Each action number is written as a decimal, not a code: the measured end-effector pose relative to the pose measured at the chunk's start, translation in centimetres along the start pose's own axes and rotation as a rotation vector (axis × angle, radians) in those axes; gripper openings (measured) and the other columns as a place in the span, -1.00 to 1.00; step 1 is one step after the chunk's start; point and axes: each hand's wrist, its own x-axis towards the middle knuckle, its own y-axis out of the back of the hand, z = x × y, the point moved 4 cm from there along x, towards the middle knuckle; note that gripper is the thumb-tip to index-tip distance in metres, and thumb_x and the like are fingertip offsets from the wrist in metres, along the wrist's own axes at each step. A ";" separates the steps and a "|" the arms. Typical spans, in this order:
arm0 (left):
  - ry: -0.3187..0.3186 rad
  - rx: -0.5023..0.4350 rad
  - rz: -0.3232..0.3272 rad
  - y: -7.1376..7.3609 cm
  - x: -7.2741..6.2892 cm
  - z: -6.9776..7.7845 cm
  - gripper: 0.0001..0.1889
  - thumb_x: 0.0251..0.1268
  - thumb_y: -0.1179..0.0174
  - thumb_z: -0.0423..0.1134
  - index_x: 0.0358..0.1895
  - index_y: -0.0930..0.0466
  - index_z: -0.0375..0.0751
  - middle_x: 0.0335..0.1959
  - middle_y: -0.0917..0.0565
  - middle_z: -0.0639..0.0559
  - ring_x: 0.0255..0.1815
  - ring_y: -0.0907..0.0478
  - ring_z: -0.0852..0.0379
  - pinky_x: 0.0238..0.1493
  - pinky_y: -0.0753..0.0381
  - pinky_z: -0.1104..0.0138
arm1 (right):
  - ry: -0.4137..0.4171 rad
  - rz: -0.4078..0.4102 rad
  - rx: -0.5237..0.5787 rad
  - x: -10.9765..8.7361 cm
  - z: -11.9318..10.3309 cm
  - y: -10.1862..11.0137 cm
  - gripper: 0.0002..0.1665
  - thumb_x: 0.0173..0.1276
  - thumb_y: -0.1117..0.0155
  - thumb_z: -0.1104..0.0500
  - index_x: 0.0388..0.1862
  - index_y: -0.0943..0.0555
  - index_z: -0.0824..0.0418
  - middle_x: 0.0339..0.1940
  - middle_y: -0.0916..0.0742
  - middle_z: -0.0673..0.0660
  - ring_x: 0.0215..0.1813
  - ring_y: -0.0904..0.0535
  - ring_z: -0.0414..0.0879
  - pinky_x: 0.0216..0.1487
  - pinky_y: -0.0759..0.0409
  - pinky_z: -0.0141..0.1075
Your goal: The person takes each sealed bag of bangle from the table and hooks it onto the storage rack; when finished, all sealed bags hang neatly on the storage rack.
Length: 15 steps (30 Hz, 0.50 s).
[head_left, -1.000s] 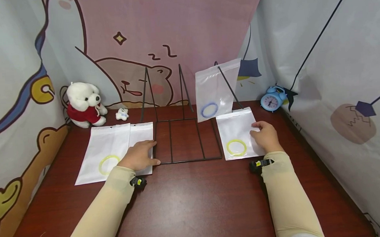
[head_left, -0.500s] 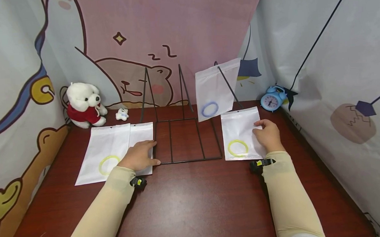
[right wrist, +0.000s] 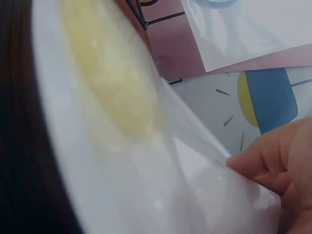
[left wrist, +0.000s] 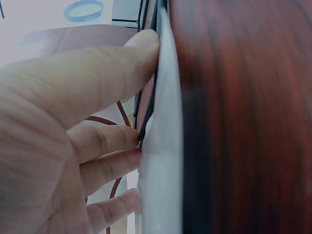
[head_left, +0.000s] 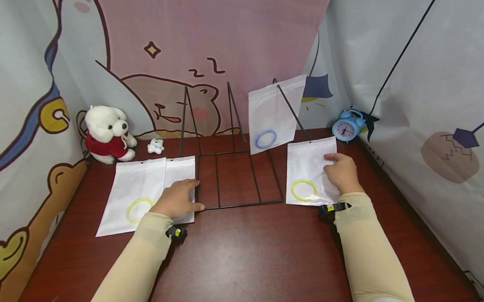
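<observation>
My right hand point(head_left: 342, 172) pinches the right edge of a white zip bag point(head_left: 307, 159) with a yellow ring point(head_left: 303, 181) showing through it. In the right wrist view, the bag's film point(right wrist: 214, 180) is lifted where the fingertips hold it. Beside the bag stands a black wire rack point(head_left: 244, 205), with another zip bag point(head_left: 274, 107) hanging on its right arm; a blue ring shows in that one. My left hand point(head_left: 174, 199) rests over a flat white bag point(head_left: 179, 169), fingertips and thumb touching the rack's left side.
A second flat bag point(head_left: 139, 180) with a yellow ring lies at the left. Behind are a white plush bear point(head_left: 105, 130), a small figurine point(head_left: 155, 145) and a blue alarm clock point(head_left: 344, 129). Printed curtains surround the brown table point(head_left: 246, 259).
My right hand has drawn the pinched bag rightward, away from the rack and the hanging bag. The hanging bag has shifted slightly. My left hand keeps its place.
</observation>
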 end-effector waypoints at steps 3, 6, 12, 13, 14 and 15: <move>0.001 0.000 0.003 0.0 0.0 0.0 -0.13 0.27 -0.46 0.04 0.56 -0.38 -0.29 0.58 -0.40 -0.27 0.60 -0.28 -0.36 0.45 -0.26 -0.40 | -0.005 0.048 0.010 -0.1 -0.2 0.4 -0.43 0.44 -0.12 0.33 0.42 -0.57 0.31 0.51 -0.53 0.37 0.52 -0.38 0.26 0.53 -0.36 0.21; 0.003 -0.003 0.004 0.0 0.0 0.0 -0.13 0.26 -0.46 0.03 0.56 -0.38 -0.29 0.58 -0.40 -0.27 0.60 -0.28 -0.36 0.45 -0.26 -0.40 | -0.008 0.117 0.016 -0.2 -0.4 0.8 -0.47 0.43 -0.13 0.30 0.36 -0.60 0.30 0.46 -0.57 0.38 0.45 -0.44 0.26 0.49 -0.39 0.20; 0.005 -0.008 0.002 0.1 0.0 0.0 -0.13 0.26 -0.46 0.04 0.56 -0.38 -0.29 0.58 -0.39 -0.27 0.60 -0.27 -0.36 0.46 -0.24 -0.40 | -0.022 0.236 0.070 -0.7 -0.8 1.7 -0.49 0.42 -0.17 0.24 0.34 -0.59 0.29 0.44 -0.59 0.36 0.42 -0.46 0.25 0.50 -0.39 0.16; 0.004 -0.008 0.002 0.0 0.0 0.0 -0.13 0.26 -0.46 0.04 0.56 -0.38 -0.28 0.58 -0.39 -0.27 0.60 -0.26 -0.36 0.46 -0.24 -0.40 | -0.020 0.253 0.078 -0.7 -0.9 1.8 -0.48 0.42 -0.17 0.24 0.35 -0.58 0.29 0.45 -0.59 0.35 0.43 -0.46 0.25 0.50 -0.39 0.16; 0.004 -0.008 0.002 0.0 0.0 0.0 -0.13 0.26 -0.46 0.04 0.56 -0.38 -0.28 0.58 -0.39 -0.26 0.60 -0.26 -0.36 0.46 -0.24 -0.40 | -0.016 0.271 0.089 -0.8 -1.0 1.8 -0.47 0.41 -0.17 0.24 0.36 -0.57 0.29 0.45 -0.59 0.35 0.43 -0.46 0.24 0.50 -0.40 0.16; 0.004 -0.008 0.002 0.0 0.0 0.0 -0.13 0.26 -0.45 0.04 0.56 -0.38 -0.28 0.58 -0.39 -0.26 0.60 -0.26 -0.36 0.46 -0.24 -0.40 | -0.009 0.292 0.101 -0.9 -1.0 1.9 -0.46 0.41 -0.17 0.24 0.36 -0.57 0.29 0.45 -0.59 0.34 0.44 -0.46 0.23 0.50 -0.40 0.15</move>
